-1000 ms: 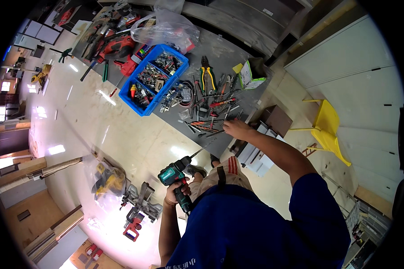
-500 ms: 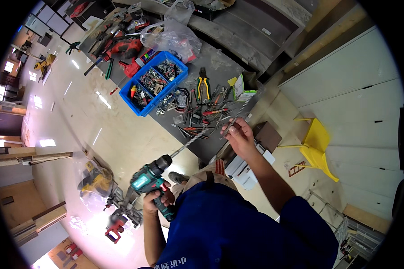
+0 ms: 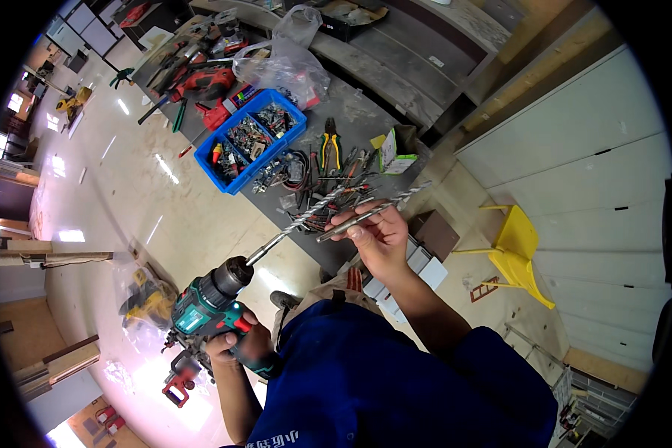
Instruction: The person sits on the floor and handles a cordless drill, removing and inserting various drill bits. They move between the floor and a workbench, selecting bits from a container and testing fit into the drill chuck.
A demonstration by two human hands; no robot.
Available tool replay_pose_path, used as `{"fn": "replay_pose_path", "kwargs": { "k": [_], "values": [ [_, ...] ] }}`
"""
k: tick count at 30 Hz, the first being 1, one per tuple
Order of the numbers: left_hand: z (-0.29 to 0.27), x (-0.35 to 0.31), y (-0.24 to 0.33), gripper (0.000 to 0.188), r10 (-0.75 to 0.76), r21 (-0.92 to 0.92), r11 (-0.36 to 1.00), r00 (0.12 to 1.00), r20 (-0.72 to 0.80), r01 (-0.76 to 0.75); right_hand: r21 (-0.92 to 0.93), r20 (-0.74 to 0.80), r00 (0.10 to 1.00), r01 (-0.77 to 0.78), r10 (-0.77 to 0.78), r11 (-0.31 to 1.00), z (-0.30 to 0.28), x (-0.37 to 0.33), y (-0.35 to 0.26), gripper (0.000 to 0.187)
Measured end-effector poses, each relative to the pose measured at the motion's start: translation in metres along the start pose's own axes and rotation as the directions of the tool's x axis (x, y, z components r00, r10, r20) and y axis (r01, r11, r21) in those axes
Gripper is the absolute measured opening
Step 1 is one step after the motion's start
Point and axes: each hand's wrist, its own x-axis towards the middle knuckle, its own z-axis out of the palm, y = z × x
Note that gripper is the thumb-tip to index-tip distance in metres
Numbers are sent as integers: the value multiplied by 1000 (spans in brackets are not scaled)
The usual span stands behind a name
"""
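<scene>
A dark grey workbench (image 3: 362, 116) spreads ahead of both grips, bearing a blue divided box (image 3: 295, 131). The green drill (image 3: 205, 302) is clasped in the left hand (image 3: 235, 340); the right hand (image 3: 381, 239), near its mounted bit (image 3: 295, 226), pinches a loose spiral bit (image 3: 364, 217).

The right hand (image 3: 382, 248), down among the tools a second ago, is now up off the desk (image 3: 355, 119), a loose drill bit (image 3: 358, 219) in its fingers (image 3: 363, 239); the left hand (image 3: 240, 340) holds the power drill (image 3: 204, 300) higher, its fitted bit (image 3: 297, 224) near the loose one.
</scene>
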Motion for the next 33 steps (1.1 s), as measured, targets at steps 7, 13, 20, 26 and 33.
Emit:
{"fn": "replay_pose_path", "kwargs": {
  "k": [7, 13, 20, 26, 33],
  "values": [
    [14, 2, 9, 52, -34, 53, 998, 996, 88, 29, 17, 65, 996, 54, -55, 998, 18, -2, 4, 28],
    [33, 7, 16, 49, -23, 112, 994, 986, 167, 4, 51, 122, 993, -1, -5, 999, 24, -1, -3, 35],
    [45, 10, 18, 49, -10, 138, 990, 982, 187, -16, 106, 155, 988, -10, -7, 994, 28, 1, -4, 37],
    [48, 12, 16, 48, -32, 107, 994, 979, 201, 11, 147, 97, 995, -49, 35, 988, 33, -4, -3, 38],
    [51, 9, 12, 48, -38, 101, 995, 983, 180, 20, 132, 48, 994, -107, 102, 985, 39, -12, -8, 42]
  ]
}}
